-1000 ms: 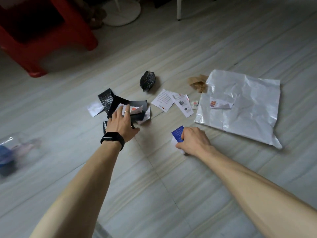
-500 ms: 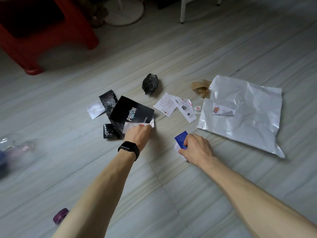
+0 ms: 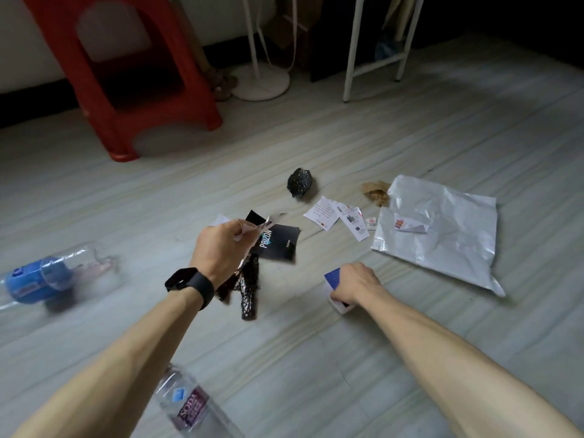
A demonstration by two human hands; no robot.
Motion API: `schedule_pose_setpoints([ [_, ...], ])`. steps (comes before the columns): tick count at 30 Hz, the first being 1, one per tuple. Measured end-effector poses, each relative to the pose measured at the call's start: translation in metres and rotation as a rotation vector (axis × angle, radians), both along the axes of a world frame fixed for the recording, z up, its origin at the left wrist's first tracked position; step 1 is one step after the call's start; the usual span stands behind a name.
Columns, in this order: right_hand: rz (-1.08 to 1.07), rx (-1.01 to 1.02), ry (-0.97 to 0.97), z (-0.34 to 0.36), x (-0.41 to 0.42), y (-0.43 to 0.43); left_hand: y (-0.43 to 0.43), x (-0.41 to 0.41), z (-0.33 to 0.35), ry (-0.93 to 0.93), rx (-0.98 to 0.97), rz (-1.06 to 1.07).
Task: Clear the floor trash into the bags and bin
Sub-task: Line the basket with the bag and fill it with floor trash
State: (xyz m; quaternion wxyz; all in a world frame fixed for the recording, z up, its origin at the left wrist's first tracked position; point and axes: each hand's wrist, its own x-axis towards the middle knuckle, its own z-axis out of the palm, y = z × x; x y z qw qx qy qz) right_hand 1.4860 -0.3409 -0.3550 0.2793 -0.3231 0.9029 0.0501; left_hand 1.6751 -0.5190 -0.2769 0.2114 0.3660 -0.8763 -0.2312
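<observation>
**While both hands are full, most of the trash sits on the floor**

As far as we can tell, we're early on. Our left hand (image 3: 221,248) is clamped on the pouch (image 3: 279,246) plus some scraps, lifted off the floor (image 3: 316,358). The right hand (image 3: 354,284) has fingers curled round a blue card (image 3: 332,277), down low. Left to go: wad (image 3: 299,181), slips (image 3: 335,216), brown paper (image 3: 376,191), mailer (image 3: 442,235), blue bottle (image 3: 41,279), near bottle (image 3: 189,406). No bin in view. Readable: "POIZON" on the pouch, "SODA" on the near bottle.
</observation>
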Motion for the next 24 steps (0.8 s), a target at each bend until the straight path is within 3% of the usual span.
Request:
schedule_pose_setpoints([
  [4,0.011,-0.112,-0.194,0.022,0.037,-0.016,-0.007,0.034,0.029,0.09,0.088,0.043],
  [9,-0.025,-0.437,-0.455,0.083,0.088,-0.061,-0.028,0.106,0.075,0.217,0.207,0.183],
  [12,-0.055,-0.567,-0.604,0.117,0.122,-0.091,-0.041,0.16,0.1,0.258,0.185,0.301],
  [19,0.023,-0.643,-0.982,0.163,0.238,-0.144,-0.046,0.314,0.148,0.28,0.169,0.503],
  [24,0.138,-0.649,-1.17,0.184,0.336,-0.153,-0.021,0.425,0.169,0.215,-0.011,0.557],
])
